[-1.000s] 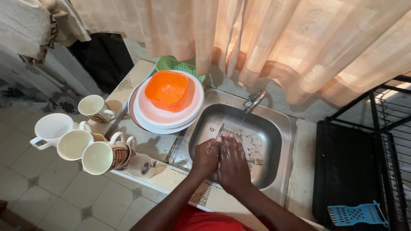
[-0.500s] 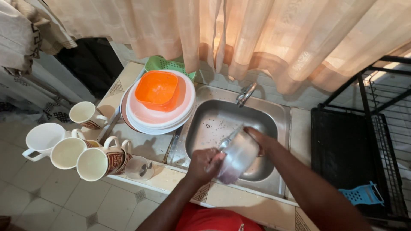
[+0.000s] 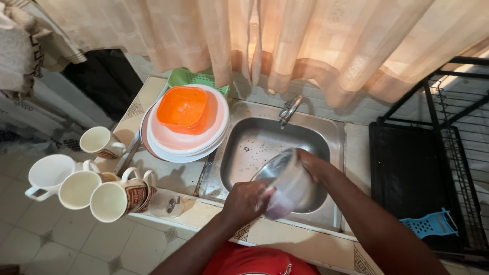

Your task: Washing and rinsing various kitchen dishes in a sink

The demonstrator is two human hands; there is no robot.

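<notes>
We hold a clear, round plastic container (image 3: 286,184) tilted over the steel sink (image 3: 254,147), right hand (image 3: 308,164) gripping its rim while left hand (image 3: 247,201) clasps its near side, steadying it.

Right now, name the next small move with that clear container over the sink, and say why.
Probably turn the clear container a little in the right hand, letting the left hand rub the next part: it is tilted over the sink, left hand at its lower end.
</notes>
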